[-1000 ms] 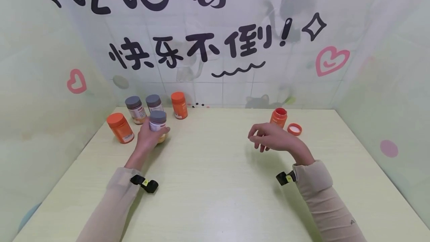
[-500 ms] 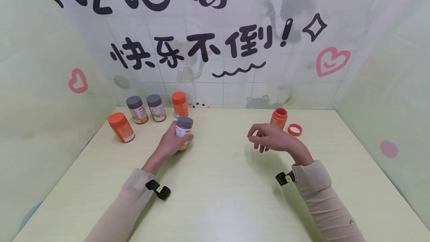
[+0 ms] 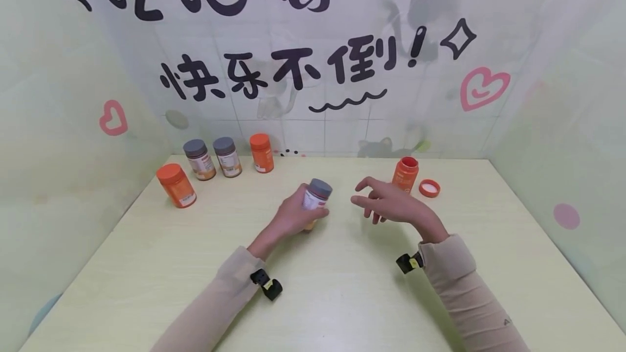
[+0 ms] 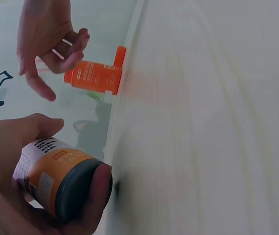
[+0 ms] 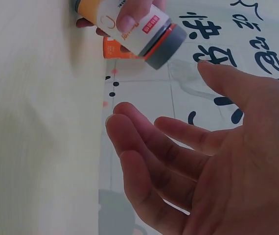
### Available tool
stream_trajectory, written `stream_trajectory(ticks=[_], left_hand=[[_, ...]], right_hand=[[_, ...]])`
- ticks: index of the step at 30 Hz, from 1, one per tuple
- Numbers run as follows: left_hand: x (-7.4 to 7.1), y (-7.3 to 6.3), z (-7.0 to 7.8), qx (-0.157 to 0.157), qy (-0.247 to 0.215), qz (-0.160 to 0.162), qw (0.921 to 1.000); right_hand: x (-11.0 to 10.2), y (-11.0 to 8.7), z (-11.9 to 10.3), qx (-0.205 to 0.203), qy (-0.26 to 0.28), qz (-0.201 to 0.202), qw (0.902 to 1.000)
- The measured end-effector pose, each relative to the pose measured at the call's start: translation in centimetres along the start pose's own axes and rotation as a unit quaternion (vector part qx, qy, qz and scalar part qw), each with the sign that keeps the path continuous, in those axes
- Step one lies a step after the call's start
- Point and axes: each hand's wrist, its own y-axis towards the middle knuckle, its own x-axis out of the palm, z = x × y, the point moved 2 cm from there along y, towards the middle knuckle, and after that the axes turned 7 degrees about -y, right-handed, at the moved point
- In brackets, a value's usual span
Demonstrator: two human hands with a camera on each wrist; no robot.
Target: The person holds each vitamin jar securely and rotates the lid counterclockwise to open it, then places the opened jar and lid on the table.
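Note:
My left hand [image 3: 293,214] grips a grey-lidded jar [image 3: 317,195] with a white and orange label, tilted a little, over the middle of the table. In the left wrist view the thumb and fingers wrap round the jar [image 4: 56,169], its dark base toward the camera. My right hand [image 3: 391,200] hangs just to the right of it, fingers relaxed and apart, holding nothing. In the right wrist view its palm [image 5: 227,181] faces the held jar [image 5: 134,24]. Behind the right hand stands an uncapped orange jar [image 3: 405,173], partly hidden by it. Its orange lid [image 3: 429,188] lies beside it, inner side up.
At the back left of the table [image 3: 323,297] stand two grey-lidded jars [image 3: 200,162] and two orange jars [image 3: 177,186], all capped. A printed wall sheet [image 3: 303,129] rises behind the table's back edge, with side walls left and right.
My left hand has carried the grey-lidded jar from the group at the left rightward to the middle, tilting it. My right hand has shifted slightly left, its fingers spreading a little.

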Motion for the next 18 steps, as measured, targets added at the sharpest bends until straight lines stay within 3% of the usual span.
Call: stream_trajectory(ticks=[6, 11, 18], left_hand=[[2.7, -0.3, 1.3, 0.045, 0.028, -0.047, 0.9975], [3.9, -0.9, 1.9, 0.09, 0.066, -0.074, 0.991], [4.5, -1.8, 2.4, 0.143, 0.134, -0.098, 0.9757]], right_hand=[[0.9, 0.4, -0.4, 0.025, -0.029, 0.02, 0.9991], [1.6, 0.5, -1.1, 0.042, -0.069, 0.04, 0.9959], [2.9, 0.5, -1.7, 0.088, -0.17, 0.075, 0.9787]])
